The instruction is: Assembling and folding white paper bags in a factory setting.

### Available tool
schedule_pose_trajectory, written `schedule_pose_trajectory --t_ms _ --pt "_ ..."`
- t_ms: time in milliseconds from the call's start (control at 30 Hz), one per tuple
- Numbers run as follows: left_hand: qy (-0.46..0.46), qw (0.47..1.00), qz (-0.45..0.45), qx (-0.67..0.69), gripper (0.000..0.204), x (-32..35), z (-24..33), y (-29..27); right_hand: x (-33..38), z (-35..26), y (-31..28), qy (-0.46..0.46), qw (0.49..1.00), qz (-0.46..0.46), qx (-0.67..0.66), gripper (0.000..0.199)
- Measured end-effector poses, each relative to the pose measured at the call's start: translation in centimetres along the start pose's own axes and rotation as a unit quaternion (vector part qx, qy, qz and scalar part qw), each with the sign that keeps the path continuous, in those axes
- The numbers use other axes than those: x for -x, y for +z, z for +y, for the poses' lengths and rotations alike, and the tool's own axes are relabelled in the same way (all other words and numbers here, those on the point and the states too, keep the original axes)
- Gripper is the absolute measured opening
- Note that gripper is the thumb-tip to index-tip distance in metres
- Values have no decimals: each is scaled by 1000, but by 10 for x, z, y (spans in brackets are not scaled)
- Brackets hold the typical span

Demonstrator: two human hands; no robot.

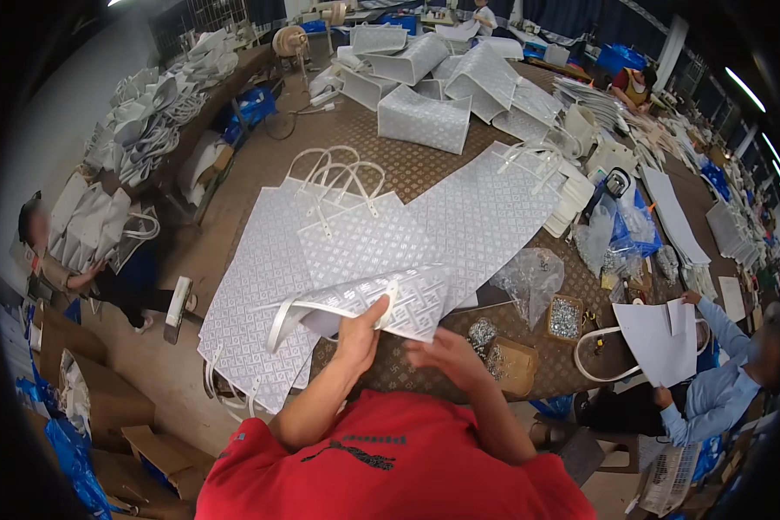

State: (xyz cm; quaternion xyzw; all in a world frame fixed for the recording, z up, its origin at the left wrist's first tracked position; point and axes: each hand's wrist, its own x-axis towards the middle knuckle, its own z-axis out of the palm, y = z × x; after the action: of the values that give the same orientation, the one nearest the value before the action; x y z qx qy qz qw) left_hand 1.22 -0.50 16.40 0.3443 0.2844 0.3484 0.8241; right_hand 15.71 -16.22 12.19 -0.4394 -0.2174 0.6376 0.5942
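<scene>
A broad brown worktop with a patterned cover (pixel 321 126) is stretching out ahead of the person and carrying everything in reach. At its far side, a heap of silver-white, box-shaped bag bodies in patterned sheet material (pixel 425 117) is lying, already formed. Nearer, an overlapping spread of flat silver-white patterned panels (pixel 260 260) is covering the left and middle; several at its upper edge are showing white looped handles in place, so that part is looking done there.

Over the near edge of this spread, a silver-white, curled patterned panel (pixel 416 308) is being held up in front of the red shirt. A white strap handle (pixel 277 325) is looping out from its left. One handle end is sitting by the thumb; whether both ends are fastened is staying unclear, so this piece is seeming part-way.

The left hand (pixel 360 334) is pinching the panel, thumb on top. The right hand (pixel 449 357) is working at the lower corner, fingers bent; its grip is not showing clearly.

To the right, a clear plastic bag of small metal pieces (pixel 533 277) is resting near a shallow brown tray (pixel 516 368).
</scene>
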Motion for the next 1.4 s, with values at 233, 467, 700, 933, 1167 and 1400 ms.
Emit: schedule_pose_trajectory --t_ms 233,467,700,933,1167,1400 --pt "-72 989 30 -122 46 0 38 -5 16 126 -97 -48 718 324 614 31" --pt "-21 974 10 -224 50 -7 46 -15 4 131 -117 -52 684 345 641 17" --pt "-21 984 -5 -175 55 -6 66 -25 -6 142 -131 6 692 384 611 17" --pt "-46 967 -58 -244 56 1 74 -18 18 66 -91 -159 858 390 295 17" --pt "-1 940 -47 -339 59 -2 47 32 34 -67 -4 -247 923 293 3 11" --pt "-2 925 -115 -362 46 4 46 52 -10 -64 36 -339 868 253 260 8"
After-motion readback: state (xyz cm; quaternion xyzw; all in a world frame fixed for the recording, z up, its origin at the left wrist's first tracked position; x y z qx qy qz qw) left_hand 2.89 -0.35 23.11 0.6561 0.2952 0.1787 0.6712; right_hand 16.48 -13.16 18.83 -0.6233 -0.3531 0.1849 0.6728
